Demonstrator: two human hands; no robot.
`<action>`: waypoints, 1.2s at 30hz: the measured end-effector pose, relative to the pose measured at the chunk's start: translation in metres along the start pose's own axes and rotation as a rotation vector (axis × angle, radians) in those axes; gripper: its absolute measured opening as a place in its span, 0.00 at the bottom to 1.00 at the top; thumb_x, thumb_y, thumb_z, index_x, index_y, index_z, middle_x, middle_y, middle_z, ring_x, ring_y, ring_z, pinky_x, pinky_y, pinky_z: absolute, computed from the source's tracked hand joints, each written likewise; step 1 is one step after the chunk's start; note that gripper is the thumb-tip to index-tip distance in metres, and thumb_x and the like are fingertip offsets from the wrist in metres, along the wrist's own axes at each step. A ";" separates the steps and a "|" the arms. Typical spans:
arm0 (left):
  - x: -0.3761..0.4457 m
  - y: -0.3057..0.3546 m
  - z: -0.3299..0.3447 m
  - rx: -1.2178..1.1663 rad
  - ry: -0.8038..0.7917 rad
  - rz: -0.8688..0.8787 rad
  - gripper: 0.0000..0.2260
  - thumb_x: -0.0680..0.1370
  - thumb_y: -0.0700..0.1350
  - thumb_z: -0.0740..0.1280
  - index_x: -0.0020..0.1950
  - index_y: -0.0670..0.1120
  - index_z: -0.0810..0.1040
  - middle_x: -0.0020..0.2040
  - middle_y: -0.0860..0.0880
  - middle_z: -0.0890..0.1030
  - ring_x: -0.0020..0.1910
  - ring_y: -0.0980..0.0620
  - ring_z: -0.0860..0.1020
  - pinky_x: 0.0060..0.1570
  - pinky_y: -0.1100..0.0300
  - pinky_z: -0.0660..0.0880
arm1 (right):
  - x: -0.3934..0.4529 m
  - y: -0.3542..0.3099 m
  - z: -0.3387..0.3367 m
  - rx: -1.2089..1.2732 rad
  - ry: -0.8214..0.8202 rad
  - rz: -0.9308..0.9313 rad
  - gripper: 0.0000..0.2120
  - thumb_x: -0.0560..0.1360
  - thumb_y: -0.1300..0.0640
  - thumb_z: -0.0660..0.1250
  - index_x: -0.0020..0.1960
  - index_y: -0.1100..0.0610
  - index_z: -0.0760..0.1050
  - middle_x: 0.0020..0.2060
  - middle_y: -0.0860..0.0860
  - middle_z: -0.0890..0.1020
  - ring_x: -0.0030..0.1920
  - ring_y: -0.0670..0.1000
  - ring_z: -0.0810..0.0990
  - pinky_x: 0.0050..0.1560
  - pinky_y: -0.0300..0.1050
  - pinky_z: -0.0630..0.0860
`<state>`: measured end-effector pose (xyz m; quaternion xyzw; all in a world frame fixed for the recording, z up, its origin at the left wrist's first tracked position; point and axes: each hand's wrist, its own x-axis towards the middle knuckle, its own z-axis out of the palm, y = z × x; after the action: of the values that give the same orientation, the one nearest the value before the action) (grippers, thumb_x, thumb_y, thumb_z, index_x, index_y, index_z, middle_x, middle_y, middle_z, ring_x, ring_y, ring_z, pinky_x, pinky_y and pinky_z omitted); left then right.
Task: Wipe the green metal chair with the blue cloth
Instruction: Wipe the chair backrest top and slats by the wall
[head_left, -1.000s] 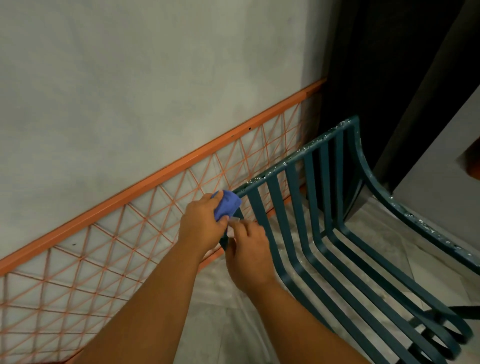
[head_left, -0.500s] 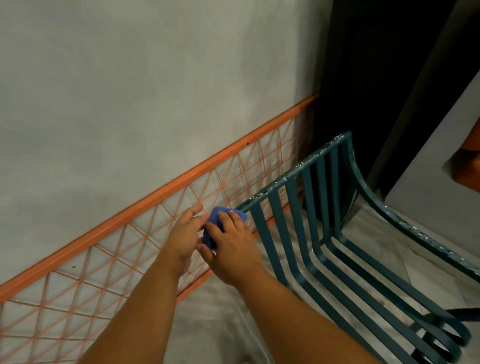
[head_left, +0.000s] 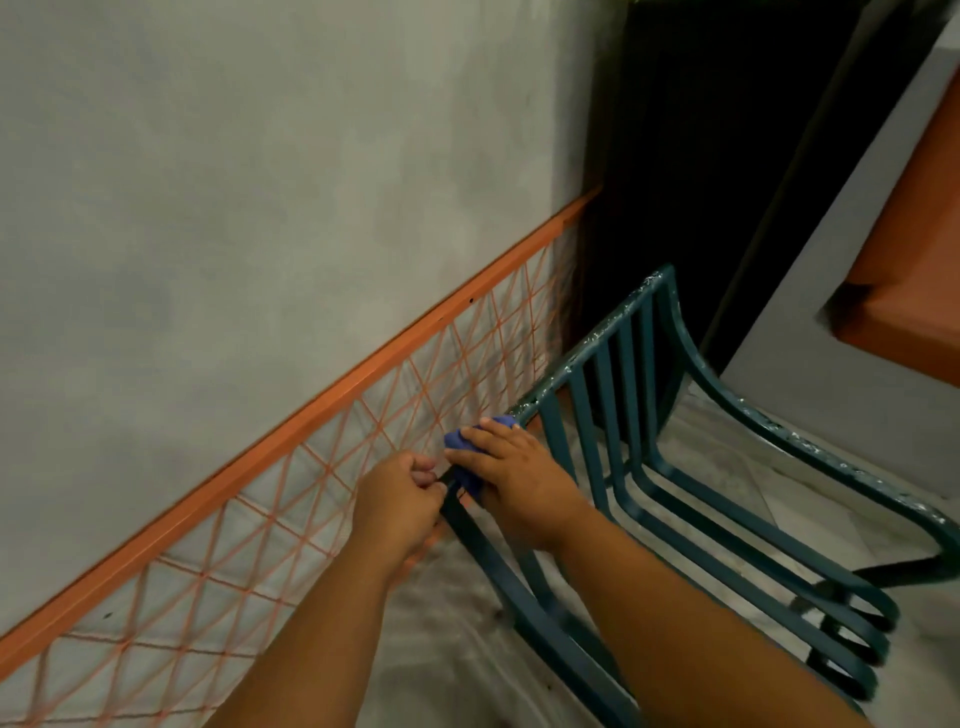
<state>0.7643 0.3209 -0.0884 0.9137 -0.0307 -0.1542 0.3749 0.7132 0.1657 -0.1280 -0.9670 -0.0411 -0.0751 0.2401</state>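
1. the green metal chair (head_left: 644, 467) stands on the pale floor (head_left: 769, 467), close beside the grey wall (head_left: 260, 208); its slatted back runs up toward the dark doorway (head_left: 701, 156).
2. the blue cloth (head_left: 462, 447) is bunched at the near corner of the chair's back, where the top rail bends into the side bar.
3. the right hand (head_left: 514, 478) lies over the cloth with its fingers curled around it, pressing it onto the frame.
4. the left hand (head_left: 400, 499) is just beside it, its fingers closed around the chair's side bar below the cloth; the two hands are almost touching.
5. an orange wire grid (head_left: 322, 493) with an orange top rail runs along the wall behind the hands.
6. an orange surface (head_left: 914, 270) shows at the right edge.
7. no containers are in view.
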 end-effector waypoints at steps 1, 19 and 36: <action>0.001 0.000 0.000 0.022 -0.006 0.021 0.11 0.73 0.40 0.71 0.54 0.47 0.79 0.45 0.50 0.83 0.41 0.55 0.79 0.39 0.66 0.71 | 0.003 0.002 -0.002 -0.014 0.008 0.049 0.23 0.77 0.56 0.61 0.72 0.50 0.67 0.73 0.52 0.66 0.76 0.55 0.56 0.74 0.56 0.49; 0.004 -0.008 -0.006 -0.052 -0.030 0.051 0.19 0.69 0.41 0.75 0.57 0.46 0.74 0.40 0.51 0.81 0.39 0.55 0.79 0.37 0.65 0.70 | -0.010 -0.026 0.004 0.025 -0.080 -0.006 0.34 0.73 0.67 0.64 0.76 0.55 0.58 0.75 0.51 0.61 0.76 0.52 0.52 0.76 0.46 0.45; 0.018 0.003 -0.031 -0.253 -0.048 0.043 0.11 0.78 0.37 0.61 0.55 0.51 0.76 0.53 0.51 0.79 0.52 0.52 0.77 0.44 0.60 0.72 | 0.058 -0.070 -0.011 -0.469 -0.389 0.110 0.17 0.76 0.45 0.52 0.46 0.53 0.76 0.41 0.53 0.78 0.46 0.54 0.73 0.56 0.55 0.65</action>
<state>0.7914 0.3370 -0.0702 0.8542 -0.0396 -0.1706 0.4895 0.7609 0.2245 -0.0771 -0.9930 -0.0153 0.1170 0.0017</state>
